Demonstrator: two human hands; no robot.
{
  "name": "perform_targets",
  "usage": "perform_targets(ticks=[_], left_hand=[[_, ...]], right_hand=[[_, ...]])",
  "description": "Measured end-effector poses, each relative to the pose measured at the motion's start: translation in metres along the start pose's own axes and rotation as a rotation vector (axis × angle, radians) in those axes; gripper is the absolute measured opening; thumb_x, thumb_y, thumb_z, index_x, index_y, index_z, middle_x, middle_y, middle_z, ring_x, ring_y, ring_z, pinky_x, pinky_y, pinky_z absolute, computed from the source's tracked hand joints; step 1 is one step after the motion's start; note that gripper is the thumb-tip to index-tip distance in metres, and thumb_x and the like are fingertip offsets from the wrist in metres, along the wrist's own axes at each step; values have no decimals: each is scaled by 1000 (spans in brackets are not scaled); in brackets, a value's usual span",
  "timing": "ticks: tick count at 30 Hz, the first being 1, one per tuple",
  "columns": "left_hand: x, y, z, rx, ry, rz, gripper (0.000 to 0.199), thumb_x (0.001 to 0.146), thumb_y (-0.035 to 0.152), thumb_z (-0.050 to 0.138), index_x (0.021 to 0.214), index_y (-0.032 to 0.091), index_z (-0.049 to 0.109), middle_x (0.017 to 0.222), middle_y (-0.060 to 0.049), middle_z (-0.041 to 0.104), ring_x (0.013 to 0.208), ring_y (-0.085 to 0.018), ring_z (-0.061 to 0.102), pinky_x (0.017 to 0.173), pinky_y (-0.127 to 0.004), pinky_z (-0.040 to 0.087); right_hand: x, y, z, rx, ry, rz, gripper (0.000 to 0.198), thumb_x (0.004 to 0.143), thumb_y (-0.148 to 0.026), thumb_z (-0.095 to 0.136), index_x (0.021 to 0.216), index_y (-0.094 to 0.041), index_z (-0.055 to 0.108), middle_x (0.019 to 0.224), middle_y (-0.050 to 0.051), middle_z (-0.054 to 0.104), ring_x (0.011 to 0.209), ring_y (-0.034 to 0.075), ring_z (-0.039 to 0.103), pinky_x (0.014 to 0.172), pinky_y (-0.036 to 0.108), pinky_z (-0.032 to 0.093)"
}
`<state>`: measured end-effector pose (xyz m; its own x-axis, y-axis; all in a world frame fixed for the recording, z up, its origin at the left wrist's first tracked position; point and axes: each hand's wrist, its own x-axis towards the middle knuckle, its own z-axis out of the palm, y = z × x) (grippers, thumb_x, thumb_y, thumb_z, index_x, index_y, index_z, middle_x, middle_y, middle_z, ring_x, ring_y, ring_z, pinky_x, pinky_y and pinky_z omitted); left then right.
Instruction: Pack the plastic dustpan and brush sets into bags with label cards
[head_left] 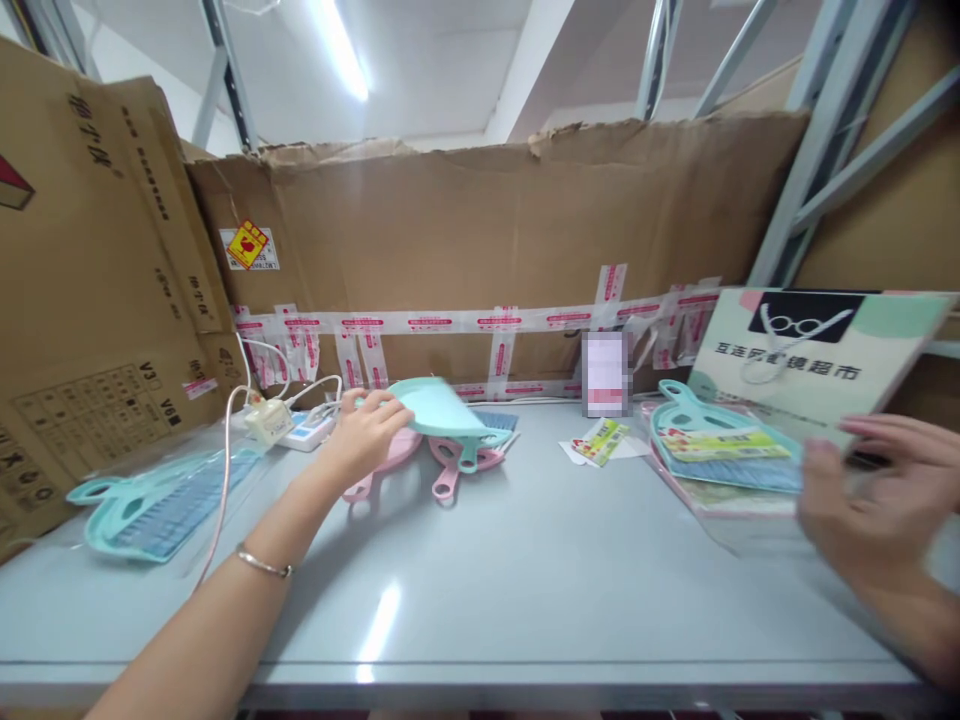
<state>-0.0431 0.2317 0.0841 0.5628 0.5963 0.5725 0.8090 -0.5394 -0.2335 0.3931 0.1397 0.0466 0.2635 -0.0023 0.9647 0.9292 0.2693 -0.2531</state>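
Note:
My left hand (pixel 373 428) is closed on the edge of a turquoise dustpan (pixel 436 405), tilted above the shelf. Beneath it lie pink dustpans (pixel 397 450) and a small brush with blue bristles (pixel 495 421), partly covered. At the far right my right hand (pixel 877 500), somewhat blurred, has its thumb and fingers apart. It is in front of a pale paper bag (pixel 795 365) with glasses printed on it; whether it touches the bag I cannot tell. Beside that hand lies a turquoise dustpan-and-brush set (pixel 686 410) with a yellow-green card (pixel 726 444), on a plastic-wrapped pack.
Another turquoise dustpan-and-brush set (pixel 169 505) lies at the left. A power strip (pixel 309 430) with a plug and cables is behind it. A phone-like object (pixel 606 375) leans at the back near a small card (pixel 600 442). Cardboard (pixel 465 230) walls the shelf.

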Motion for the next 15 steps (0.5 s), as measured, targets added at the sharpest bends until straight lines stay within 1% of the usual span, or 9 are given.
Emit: perform_targets(ticks=[1, 3, 6, 8, 10, 11, 12, 14, 15], left_hand=[[0, 3, -2, -28, 30, 85, 30, 85, 9, 36, 90, 23, 62, 95, -5, 68, 101, -21, 54, 91, -43, 26], [-1, 9, -7, -109, 65, 240, 28, 87, 14, 37, 93, 24, 63, 96, -4, 68, 99, -20, 57, 90, -41, 30], [-5, 17, -13, -257, 5, 330, 27, 87, 19, 39, 95, 28, 63, 103, -2, 67, 102, -19, 57, 92, -40, 33], [-8, 21, -15, -344, -25, 342, 26, 86, 20, 41, 94, 30, 64, 107, -2, 66, 105, -19, 56, 94, -40, 34], [-8, 22, -13, -422, 28, 303, 23, 85, 21, 44, 90, 30, 65, 107, -2, 66, 106, -20, 56, 96, -40, 34], [-8, 23, -11, -465, 99, 237, 21, 84, 23, 45, 89, 29, 65, 108, -3, 65, 107, -20, 55, 97, -41, 34], [-6, 24, -8, -521, 190, 131, 20, 84, 25, 46, 92, 28, 64, 112, -4, 62, 110, -21, 53, 98, -42, 33], [-2, 28, -1, -718, 333, -173, 26, 84, 31, 47, 106, 25, 58, 125, -8, 52, 116, -23, 47, 96, -42, 37], [0, 31, 4, -867, 334, -344, 34, 85, 36, 45, 115, 25, 52, 129, -10, 48, 115, -24, 47, 92, -42, 41]], right_hand=[[3, -23, 9, 68, -80, -40, 18, 67, -31, 56, 81, -24, 47, 79, 8, 51, 82, 28, 53, 67, 44, 42], [9, -64, 34, 206, -365, 32, 13, 75, -31, 49, 85, -23, 51, 85, 9, 56, 85, 25, 54, 71, 41, 43], [14, -106, 75, 389, -868, 451, 34, 72, -38, 58, 101, -22, 52, 107, 12, 57, 93, 25, 56, 73, 39, 46], [13, -118, 98, 603, -1227, 718, 41, 65, -39, 66, 100, -22, 55, 104, 10, 61, 89, 24, 58, 67, 35, 48], [6, -122, 114, 837, -1450, 914, 37, 61, -37, 71, 92, -20, 60, 88, 7, 65, 77, 21, 60, 58, 30, 48], [0, -123, 118, 923, -1450, 1000, 34, 60, -36, 72, 86, -18, 61, 79, 5, 64, 69, 18, 59, 53, 27, 47], [-6, -124, 121, 975, -1377, 1076, 33, 58, -35, 73, 82, -16, 62, 71, 3, 63, 62, 15, 57, 47, 24, 44], [-20, -129, 121, 1000, -1125, 1176, 33, 57, -36, 74, 80, -16, 60, 64, 0, 58, 53, 10, 52, 41, 20, 39], [-27, -132, 120, 995, -1018, 1196, 34, 57, -37, 74, 81, -17, 59, 65, -1, 58, 53, 9, 51, 41, 19, 39]])
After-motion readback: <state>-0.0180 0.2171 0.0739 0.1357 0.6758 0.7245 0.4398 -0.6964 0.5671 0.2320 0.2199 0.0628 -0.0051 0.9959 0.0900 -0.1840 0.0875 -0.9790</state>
